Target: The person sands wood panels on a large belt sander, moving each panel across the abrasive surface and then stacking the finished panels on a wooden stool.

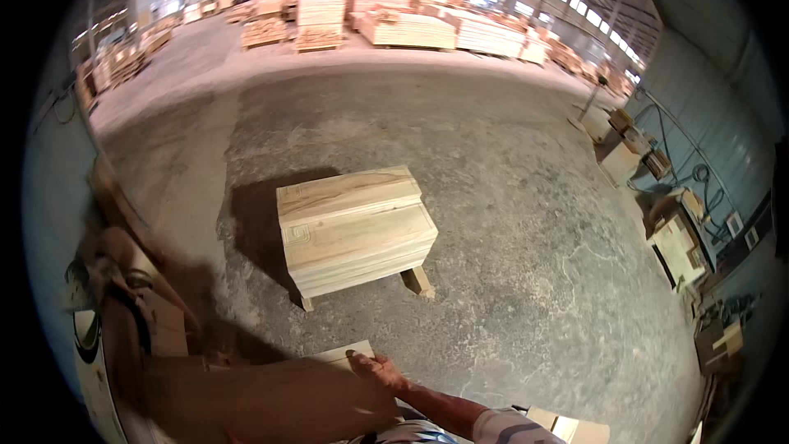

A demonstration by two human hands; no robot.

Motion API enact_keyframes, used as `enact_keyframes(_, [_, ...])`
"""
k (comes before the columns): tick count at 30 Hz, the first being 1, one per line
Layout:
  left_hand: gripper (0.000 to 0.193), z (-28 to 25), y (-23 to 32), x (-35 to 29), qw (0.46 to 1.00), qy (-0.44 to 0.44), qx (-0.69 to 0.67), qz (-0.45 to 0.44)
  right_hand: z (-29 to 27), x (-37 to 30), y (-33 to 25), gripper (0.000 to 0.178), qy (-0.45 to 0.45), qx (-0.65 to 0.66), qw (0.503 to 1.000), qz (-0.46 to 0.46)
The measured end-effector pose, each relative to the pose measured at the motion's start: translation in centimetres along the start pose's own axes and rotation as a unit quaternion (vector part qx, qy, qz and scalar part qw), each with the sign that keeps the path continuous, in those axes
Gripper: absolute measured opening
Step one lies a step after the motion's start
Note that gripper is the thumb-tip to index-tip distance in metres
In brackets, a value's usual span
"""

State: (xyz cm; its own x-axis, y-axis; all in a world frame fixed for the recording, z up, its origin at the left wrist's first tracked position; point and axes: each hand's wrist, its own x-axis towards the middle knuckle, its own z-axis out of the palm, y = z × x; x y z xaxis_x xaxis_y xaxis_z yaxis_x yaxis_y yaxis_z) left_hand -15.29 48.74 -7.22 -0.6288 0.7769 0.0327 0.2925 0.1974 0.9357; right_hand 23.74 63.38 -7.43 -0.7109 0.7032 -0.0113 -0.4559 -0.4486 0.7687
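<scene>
A flat wooden board [288, 399] spans the lower left of the head view, blurred and in shadow. My right hand [378, 372] is closed on its right end, thumb on top near a pale lit corner. At the board's far left edge is a dim, smeared patch that may be fingers of my left hand; its grip cannot be made out. Ahead on the floor sits a stack of pale wooden boards [362, 238], in two side-by-side piles of slightly different height. Wooden blocks [417, 281] hold this stack off the floor.
At left, close to the board, stands a brown machine [123, 296] with rounded parts. Along the right wall are boxes [620, 160], a work table [680, 251] and hanging hoses [705, 185]. More pale wood [567, 427] lies at the lower right. Lumber stacks [407, 29] line the far end.
</scene>
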Motion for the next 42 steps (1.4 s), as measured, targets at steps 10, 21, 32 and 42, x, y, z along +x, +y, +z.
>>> enact_keyframes(10, [0.089,-3.7,-9.9,4.2,0.968,-0.036,0.123,0.216,-2.7,1.4,-1.8,0.035,-0.027,-0.148,0.988,-0.029])
enact_keyframes(21, [0.102,-0.6,-0.4,2.7,0.828,0.064,-0.468,-0.301,-1.1,0.2,-0.6,0.045,-0.062,0.058,0.994,0.065])
enact_keyframes(32, [0.103,-5.3,-12.1,3.9,0.995,-0.087,-0.043,0.003,-0.4,1.3,4.1,0.035,0.212,-0.724,0.593,-0.282])
enact_keyframes(42, [0.099,-3.5,-4.6,2.7,0.996,-0.083,-0.018,-0.04,-1.3,1.1,1.7,0.039,0.072,-0.506,0.835,-0.202])
